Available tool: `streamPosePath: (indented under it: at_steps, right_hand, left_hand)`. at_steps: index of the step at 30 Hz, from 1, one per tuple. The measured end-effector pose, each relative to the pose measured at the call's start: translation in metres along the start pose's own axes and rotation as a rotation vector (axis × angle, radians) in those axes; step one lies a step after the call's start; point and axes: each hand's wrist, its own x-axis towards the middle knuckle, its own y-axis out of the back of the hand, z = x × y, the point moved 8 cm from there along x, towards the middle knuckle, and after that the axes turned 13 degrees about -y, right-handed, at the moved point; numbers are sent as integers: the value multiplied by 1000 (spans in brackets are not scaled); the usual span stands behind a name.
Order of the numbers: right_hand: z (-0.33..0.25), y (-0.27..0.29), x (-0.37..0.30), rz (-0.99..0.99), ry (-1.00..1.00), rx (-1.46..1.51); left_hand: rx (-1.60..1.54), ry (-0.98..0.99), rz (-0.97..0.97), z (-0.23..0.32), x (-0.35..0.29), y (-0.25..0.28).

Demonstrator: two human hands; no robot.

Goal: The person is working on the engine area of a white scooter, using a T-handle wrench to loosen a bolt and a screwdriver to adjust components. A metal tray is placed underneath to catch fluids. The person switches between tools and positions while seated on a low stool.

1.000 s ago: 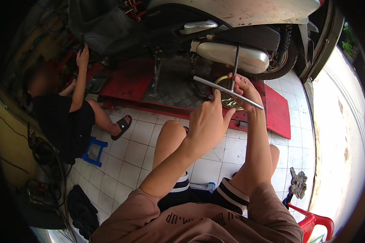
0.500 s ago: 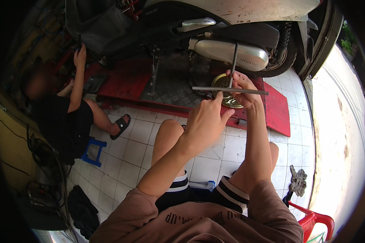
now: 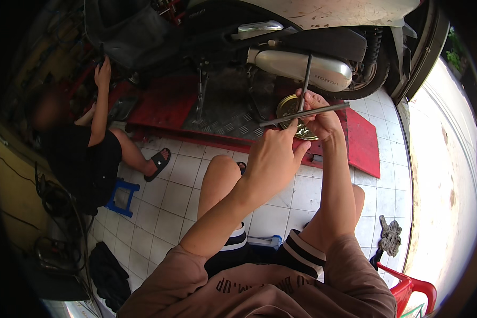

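A grey metal T-handle wrench (image 3: 307,74) is in my right hand (image 3: 319,114), whose thumb and fingers close round its shaft near the crossbar. The shaft points away from me toward the scooter's silver side cover (image 3: 286,69). My left hand (image 3: 274,153) has its index finger stretched up against the crossbar, with the thumb held apart; its other fingers are partly hidden. Behind the hands, a round gold-coloured tin dish (image 3: 287,104) rests on the red lift platform (image 3: 363,140). Small items seem to lie in the dish, too unclear to name.
A scooter (image 3: 217,32) stands on the platform, its rear wheel (image 3: 373,79) at right. To the left, another person (image 3: 77,159) sits by a blue stool (image 3: 123,197). A grey rag (image 3: 390,236) and red chair (image 3: 408,286) are at lower right; dark cloth (image 3: 108,275) lies lower left.
The T-handle wrench's crossbar has turned: its left end is lower and its right end higher. My left index finger has shifted slightly right with it. My right hand keeps its hold.
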Motion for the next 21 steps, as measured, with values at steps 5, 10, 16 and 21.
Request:
streamPosePath:
  at_steps: [5, 10, 16, 21]
  right_hand:
    - [0, -6, 1, -11, -4, 9]
    - [1, -3, 4, -8, -8, 39]
    - [0, 3, 4, 57, -7, -19]
    - [2, 4, 5, 115, -21, -95]
  left_hand:
    - [-62, -235, 25, 27, 1, 2]
    - [-85, -53, 99, 11, 1, 9]
    - [-130, 81, 112, 1, 1, 13]
    - [-153, -90, -53, 22, 1, 6]
